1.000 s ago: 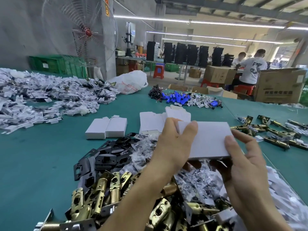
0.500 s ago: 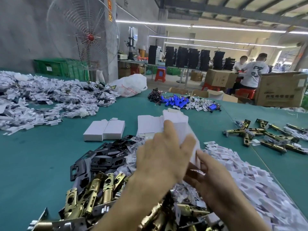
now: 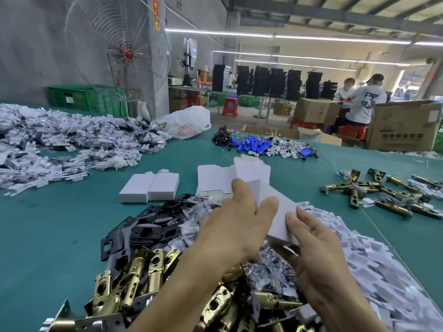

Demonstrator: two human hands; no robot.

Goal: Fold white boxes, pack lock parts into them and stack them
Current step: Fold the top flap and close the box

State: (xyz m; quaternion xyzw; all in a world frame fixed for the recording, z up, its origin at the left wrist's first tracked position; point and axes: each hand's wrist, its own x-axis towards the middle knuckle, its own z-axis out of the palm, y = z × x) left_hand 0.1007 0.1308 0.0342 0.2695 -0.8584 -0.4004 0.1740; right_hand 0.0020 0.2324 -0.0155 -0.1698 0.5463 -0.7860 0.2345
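Observation:
A white cardboard box point(image 3: 275, 207) is held up between both hands above the pile of lock parts, turned with one end away from me. My left hand point(image 3: 237, 221) grips its left side, thumb and fingers curled around it. My right hand point(image 3: 314, 243) holds its near right end, thumb on the face. Two folded white boxes point(image 3: 149, 188) lie side by side on the green table point(image 3: 60, 236). Flat unfolded box blanks point(image 3: 215, 178) lie just beyond my hands. Brass latch bolts point(image 3: 134, 276) and black strike plates point(image 3: 143, 231) are heaped below.
Small clear bags of screws point(image 3: 271, 267) lie under my hands. White packets point(image 3: 374, 267) are piled at the right, more brass latches point(image 3: 383, 190) at the far right, white bagged parts point(image 3: 60, 144) at the left, blue batteries point(image 3: 259, 146) farther back. Two people sit by cardboard cartons point(image 3: 402, 125).
The box has turned from lying flat and broadside to pointing away from me. Both hands shifted their grip around it and moved slightly lower and closer together.

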